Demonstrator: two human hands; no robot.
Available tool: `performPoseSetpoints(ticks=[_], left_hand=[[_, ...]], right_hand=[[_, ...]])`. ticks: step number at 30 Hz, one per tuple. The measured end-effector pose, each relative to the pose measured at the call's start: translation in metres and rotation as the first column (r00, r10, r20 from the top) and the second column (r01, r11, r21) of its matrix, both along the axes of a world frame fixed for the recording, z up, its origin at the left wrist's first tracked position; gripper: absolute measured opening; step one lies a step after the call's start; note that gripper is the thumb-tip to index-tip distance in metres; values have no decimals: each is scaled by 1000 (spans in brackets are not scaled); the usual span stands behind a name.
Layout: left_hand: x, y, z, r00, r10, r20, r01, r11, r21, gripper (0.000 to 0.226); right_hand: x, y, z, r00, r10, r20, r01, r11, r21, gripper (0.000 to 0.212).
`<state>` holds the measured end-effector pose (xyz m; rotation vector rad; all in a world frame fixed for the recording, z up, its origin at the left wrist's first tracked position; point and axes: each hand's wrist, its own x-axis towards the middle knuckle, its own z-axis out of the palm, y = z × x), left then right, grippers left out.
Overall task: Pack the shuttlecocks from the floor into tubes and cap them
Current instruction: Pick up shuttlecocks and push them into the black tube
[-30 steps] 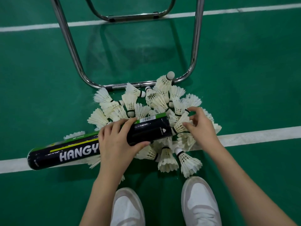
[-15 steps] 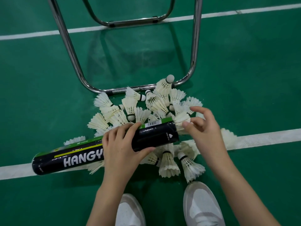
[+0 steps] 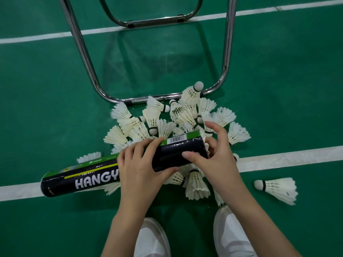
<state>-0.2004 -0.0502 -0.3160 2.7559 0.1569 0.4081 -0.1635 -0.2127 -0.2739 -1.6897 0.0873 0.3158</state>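
A long black and green shuttlecock tube marked HANGY lies nearly level above the floor, open end to the right. My left hand grips its middle. My right hand is at the open end: the thumb lies on the tube's side and the fingers curl over the mouth onto a shuttlecock, of which only feather tips show. Under and behind the tube lies a pile of several white feather shuttlecocks. One loose shuttlecock lies apart at the right.
A chrome chair frame stands on the green court floor just behind the pile, its front bar touching the farthest shuttlecocks. A white court line runs left to right under the pile. My two white shoes are at the bottom.
The shuttlecock held at the tube's mouth has gone almost wholly inside, and my right hand has closed onto the tube's end. One shuttlecock has ended up apart on the floor at the right.
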Motion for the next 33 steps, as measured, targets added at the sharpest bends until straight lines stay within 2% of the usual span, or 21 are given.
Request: performPoseSetpoints(ticks=[4,18,24,33], left_hand=[[-1,1,2,1000,3,-21,-3,1000,-11,73],[-4,3,1,999,7,-47,-8,1000,-17,73],[-8,2,-1,999,0,-49,-1,1000,-21,72],[-9,1,0,999,-6,-40,5,1000,-20,72]], right_hand=[[1,2,-3,1000,12,-3,-12,1000,-17,72],[0,4,-5,999,44,-22,-43,997,70,74],[1,-1,-6,998,17,-57,-10,993,121,85],[1,-3,-6,989,100,-111,-80,981,176,85]])
